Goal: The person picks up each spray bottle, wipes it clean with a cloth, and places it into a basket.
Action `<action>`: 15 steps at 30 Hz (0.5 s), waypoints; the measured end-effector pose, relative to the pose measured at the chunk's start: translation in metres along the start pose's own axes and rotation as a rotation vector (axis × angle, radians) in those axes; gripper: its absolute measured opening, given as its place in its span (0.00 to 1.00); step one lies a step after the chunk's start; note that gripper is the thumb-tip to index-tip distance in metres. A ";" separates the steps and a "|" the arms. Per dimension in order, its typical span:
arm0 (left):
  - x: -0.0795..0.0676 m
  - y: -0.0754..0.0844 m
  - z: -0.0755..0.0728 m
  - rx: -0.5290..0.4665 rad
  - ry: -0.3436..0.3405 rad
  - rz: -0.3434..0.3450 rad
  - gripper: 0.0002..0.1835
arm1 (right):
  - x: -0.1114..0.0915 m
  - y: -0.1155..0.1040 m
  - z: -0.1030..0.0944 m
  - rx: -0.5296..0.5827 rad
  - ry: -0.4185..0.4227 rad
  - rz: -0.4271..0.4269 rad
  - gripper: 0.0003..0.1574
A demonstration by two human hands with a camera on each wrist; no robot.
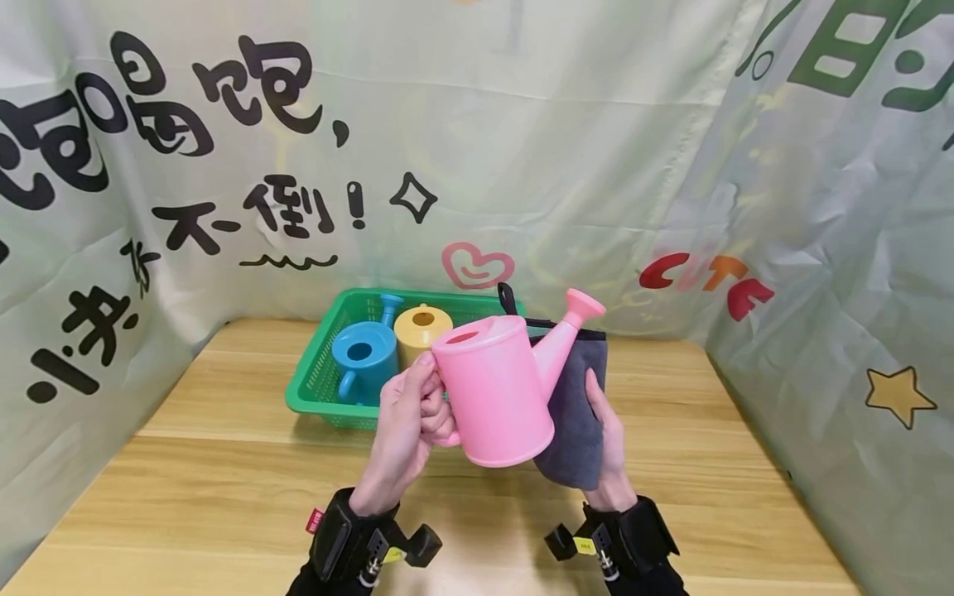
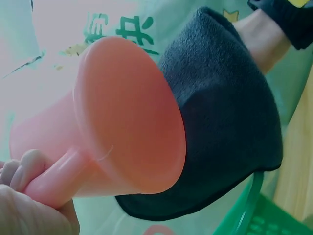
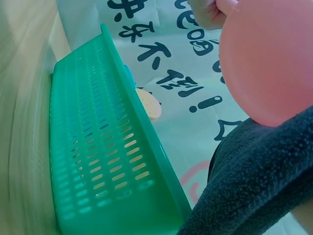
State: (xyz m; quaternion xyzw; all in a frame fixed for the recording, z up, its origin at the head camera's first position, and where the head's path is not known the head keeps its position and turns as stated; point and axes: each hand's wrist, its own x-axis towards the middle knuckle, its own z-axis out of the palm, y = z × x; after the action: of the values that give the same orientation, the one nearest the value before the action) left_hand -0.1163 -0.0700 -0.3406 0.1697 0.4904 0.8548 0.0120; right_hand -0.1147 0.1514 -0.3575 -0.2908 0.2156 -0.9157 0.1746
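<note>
My left hand (image 1: pixel 413 414) grips the handle of a pink toy watering can (image 1: pixel 492 397), its fingers curled round it. The can is held up above the table, its spout pointing up to the right. My right hand (image 1: pixel 609 434) holds a dark grey cloth (image 1: pixel 577 414) with black edging and a loop, the thumb on its right side. In the left wrist view, the cloth (image 2: pixel 225 112) lies along the side of the can, whose round base (image 2: pixel 132 117) faces the camera. Most of the right fingers are hidden by the cloth.
Behind the hands a green plastic basket (image 1: pixel 309 372) stands on the wooden table (image 1: pixel 224 480). Inside it are a blue watering can (image 1: pixel 365 356) and a yellow one (image 1: pixel 422 327). Printed fabric walls (image 1: pixel 596 165) enclose the table at the back and sides.
</note>
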 end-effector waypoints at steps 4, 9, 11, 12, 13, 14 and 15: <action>0.000 -0.005 0.002 -0.029 0.017 -0.074 0.27 | 0.002 0.001 0.000 0.018 -0.040 -0.002 0.40; 0.000 -0.007 0.006 -0.060 0.024 -0.117 0.26 | 0.001 0.002 -0.007 0.019 -0.075 -0.033 0.39; 0.000 -0.007 0.007 -0.066 0.027 -0.130 0.26 | -0.001 0.002 -0.012 -0.007 -0.057 -0.035 0.38; 0.000 -0.007 0.008 -0.067 0.026 -0.136 0.26 | -0.002 0.002 -0.015 -0.020 -0.048 -0.034 0.37; -0.001 -0.007 0.008 -0.070 0.024 -0.143 0.26 | -0.004 0.002 -0.017 -0.041 -0.030 -0.032 0.35; -0.001 -0.006 0.008 -0.072 0.024 -0.150 0.26 | -0.005 0.002 -0.019 -0.054 -0.017 -0.032 0.34; -0.001 -0.006 0.009 -0.073 0.023 -0.156 0.26 | -0.006 0.003 -0.021 -0.083 0.006 -0.031 0.34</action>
State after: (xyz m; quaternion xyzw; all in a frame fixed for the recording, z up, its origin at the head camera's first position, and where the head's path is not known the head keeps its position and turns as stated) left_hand -0.1137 -0.0598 -0.3416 0.1205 0.4706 0.8705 0.0791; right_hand -0.1223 0.1581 -0.3770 -0.2981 0.2492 -0.9095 0.1478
